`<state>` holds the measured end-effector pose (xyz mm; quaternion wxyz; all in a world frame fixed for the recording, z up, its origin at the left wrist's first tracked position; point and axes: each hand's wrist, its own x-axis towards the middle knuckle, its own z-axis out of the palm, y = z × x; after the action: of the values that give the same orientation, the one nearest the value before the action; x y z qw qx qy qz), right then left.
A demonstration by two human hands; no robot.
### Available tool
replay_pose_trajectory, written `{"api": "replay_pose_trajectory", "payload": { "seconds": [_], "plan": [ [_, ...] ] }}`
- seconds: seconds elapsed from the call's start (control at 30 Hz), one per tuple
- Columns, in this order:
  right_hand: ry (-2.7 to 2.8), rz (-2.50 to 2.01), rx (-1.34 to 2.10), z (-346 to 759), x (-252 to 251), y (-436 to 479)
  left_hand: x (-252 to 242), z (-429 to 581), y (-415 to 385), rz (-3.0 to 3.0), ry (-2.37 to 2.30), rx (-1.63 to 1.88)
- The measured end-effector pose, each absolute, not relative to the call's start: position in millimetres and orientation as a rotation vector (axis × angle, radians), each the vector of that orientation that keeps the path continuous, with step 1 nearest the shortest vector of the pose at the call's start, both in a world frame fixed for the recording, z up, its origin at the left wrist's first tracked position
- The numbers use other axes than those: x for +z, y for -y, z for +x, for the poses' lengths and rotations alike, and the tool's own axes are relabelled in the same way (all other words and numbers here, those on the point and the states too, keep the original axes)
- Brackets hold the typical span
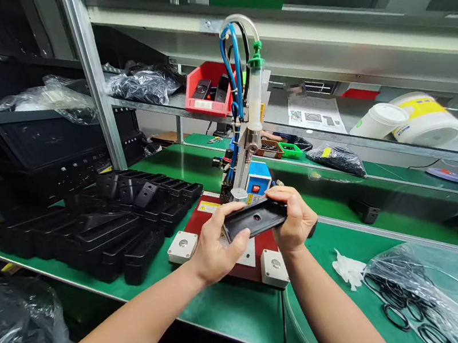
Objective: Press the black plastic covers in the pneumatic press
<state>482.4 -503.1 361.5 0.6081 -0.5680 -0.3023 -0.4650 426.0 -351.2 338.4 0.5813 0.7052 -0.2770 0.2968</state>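
Between my two hands I hold a black plastic housing (243,222), long and hollow, its inner side with a small hole turned toward me. My left hand (218,243) grips its left end, thumb along the lower edge. Fingers of my right hand (292,216) wrap round the right end. Just behind the part stands a dispensing machine with a clear syringe (255,98), blue air tubes and a red base (192,215). Two white button boxes, the left box (183,246) and the right box (274,267), sit at the base's front corners.
Many similar black housings (104,235) are piled on the green bench at left. A bag of black rubber rings (404,288) and a crumpled white tissue (349,268) lie at right. Above, the shelf carries a red bin (205,91) and a white tub (425,120).
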Motion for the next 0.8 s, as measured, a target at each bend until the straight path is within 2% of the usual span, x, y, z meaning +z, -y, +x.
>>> {"api": "replay_pose_trajectory", "payload": {
  "seconds": [0.13, 0.3, 0.47, 0.8],
  "plan": [
    [0.822, -1.386, -1.066, 454, 350, 515, 355, 399, 343, 1.83, 0.631, 0.237],
    [0.96, -1.562, -0.988, 427, 344, 513, 361, 388, 349, 2.046, 0.613, 0.029],
    [0.871, -1.706, -0.72, 407, 339, 511, 335, 378, 357, 2.033, 0.613, 0.101],
    [0.818, -1.658, -0.693, 402, 330, 513, 300, 364, 374, 2.019, 0.564, 0.216]
  ]
}}
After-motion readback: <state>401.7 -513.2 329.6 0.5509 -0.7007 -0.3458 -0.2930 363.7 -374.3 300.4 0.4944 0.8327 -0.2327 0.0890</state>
